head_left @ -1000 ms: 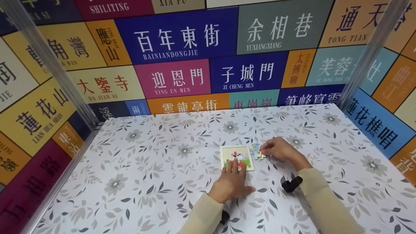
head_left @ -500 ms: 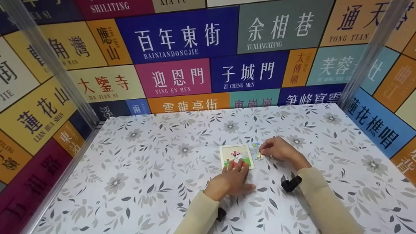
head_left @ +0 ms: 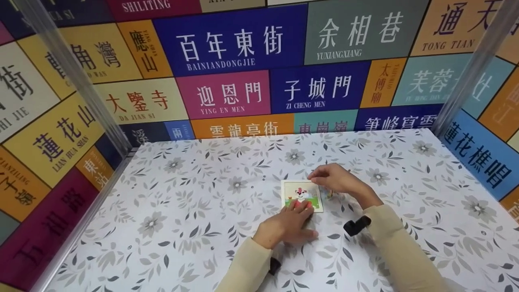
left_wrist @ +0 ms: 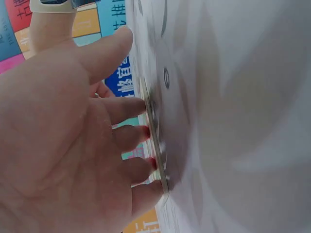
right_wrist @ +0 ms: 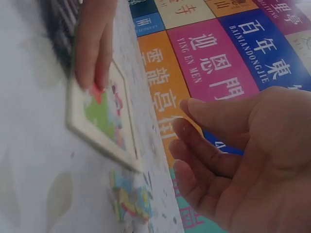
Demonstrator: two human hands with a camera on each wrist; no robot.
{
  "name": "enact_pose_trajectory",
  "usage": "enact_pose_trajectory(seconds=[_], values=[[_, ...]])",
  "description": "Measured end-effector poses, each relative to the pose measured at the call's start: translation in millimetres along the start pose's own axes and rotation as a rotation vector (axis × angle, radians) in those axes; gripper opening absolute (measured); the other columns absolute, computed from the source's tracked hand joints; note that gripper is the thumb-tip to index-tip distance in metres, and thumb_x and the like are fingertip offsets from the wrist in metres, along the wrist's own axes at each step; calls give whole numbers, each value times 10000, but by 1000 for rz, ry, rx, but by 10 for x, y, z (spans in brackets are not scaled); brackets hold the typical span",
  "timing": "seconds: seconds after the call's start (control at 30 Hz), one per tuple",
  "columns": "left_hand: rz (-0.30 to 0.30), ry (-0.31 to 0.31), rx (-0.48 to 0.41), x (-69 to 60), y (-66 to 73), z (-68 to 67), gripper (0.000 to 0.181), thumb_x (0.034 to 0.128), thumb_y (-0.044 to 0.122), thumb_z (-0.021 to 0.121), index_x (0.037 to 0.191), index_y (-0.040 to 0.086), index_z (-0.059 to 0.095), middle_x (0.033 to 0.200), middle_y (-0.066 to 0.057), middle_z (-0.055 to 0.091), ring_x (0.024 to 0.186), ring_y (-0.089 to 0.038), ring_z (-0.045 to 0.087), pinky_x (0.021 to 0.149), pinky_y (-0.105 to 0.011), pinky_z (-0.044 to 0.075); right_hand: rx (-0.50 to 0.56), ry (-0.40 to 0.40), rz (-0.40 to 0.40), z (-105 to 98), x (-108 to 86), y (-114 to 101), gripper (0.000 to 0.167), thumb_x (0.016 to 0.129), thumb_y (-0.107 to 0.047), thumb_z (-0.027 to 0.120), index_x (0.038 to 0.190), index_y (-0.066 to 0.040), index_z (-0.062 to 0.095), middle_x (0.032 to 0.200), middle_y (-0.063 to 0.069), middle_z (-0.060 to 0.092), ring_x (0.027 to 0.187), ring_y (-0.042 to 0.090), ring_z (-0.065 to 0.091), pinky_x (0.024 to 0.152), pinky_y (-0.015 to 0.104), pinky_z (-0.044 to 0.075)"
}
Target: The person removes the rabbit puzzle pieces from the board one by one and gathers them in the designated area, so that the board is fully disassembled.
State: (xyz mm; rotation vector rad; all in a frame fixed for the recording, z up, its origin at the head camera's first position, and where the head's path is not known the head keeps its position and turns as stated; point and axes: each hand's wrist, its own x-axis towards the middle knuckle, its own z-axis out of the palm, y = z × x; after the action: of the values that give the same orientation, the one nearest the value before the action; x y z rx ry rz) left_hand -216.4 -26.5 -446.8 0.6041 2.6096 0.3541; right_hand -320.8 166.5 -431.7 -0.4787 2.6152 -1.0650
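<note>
A small framed jigsaw puzzle (head_left: 284, 190) lies on the table, showing a cartoon animal's face above a green and red area. The fingertips of my left hand (head_left: 284, 227) rest on its lower part, fingers fairly straight, covering some of the picture. Over the frame's upper right corner hovers my right hand (head_left: 340, 180), its fingers loosely bent. In the right wrist view nothing shows between that thumb and the fingers. A few loose puzzle pieces (right_wrist: 131, 199) lie just beside the frame, largely hidden under the right hand in the head view.
A white cloth with grey flowers and leaves covers the table (head_left: 194, 202). Behind it stands a wall of colourful panels (head_left: 231, 44) with Chinese lettering. Clear upright posts (head_left: 87, 81) stand at the back corners.
My right hand has left the loose pieces and moved left and slightly up to the frame's upper right corner. The left hand stays on the puzzle; the head view has shifted slightly.
</note>
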Motion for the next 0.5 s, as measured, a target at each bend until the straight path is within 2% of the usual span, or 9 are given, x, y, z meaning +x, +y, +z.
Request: enact_pose_trajectory(seconds=[0.1, 0.27, 0.5], values=[[-3, 0, -11, 3, 3, -17, 745, 971, 535, 571, 1594, 245, 283, 1697, 62, 157, 1587, -215, 65, 1282, -405, 151, 26, -10, 7, 28, 72, -45, 245, 1017, -191, 577, 1188, -92, 722, 1223, 135, 708, 1123, 259, 628, 970, 425, 500], [-46, 11, 19, 21, 81, -13, 815, 953, 557, 588, 1601, 201, 246, 1696, 31, 173, 1582, -248, 102, 1272, -481, 164, 60, -50, -1, 141, 239, -52, 252, 1010, -193, 587, 1188, -70, 716, 1248, 148, 694, 1118, 244, 612, 960, 391, 484], [-83, 39, 75, 53, 179, 19, 907, 924, 614, 593, 1612, 186, 185, 1698, -40, 160, 1575, -306, 120, 1244, -553, 204, 95, -76, 87, 254, 369, 62, 269, 999, -279, 617, 1167, -105, 733, 1240, 98, 689, 1059, 192, 582, 909, 339, 460]])
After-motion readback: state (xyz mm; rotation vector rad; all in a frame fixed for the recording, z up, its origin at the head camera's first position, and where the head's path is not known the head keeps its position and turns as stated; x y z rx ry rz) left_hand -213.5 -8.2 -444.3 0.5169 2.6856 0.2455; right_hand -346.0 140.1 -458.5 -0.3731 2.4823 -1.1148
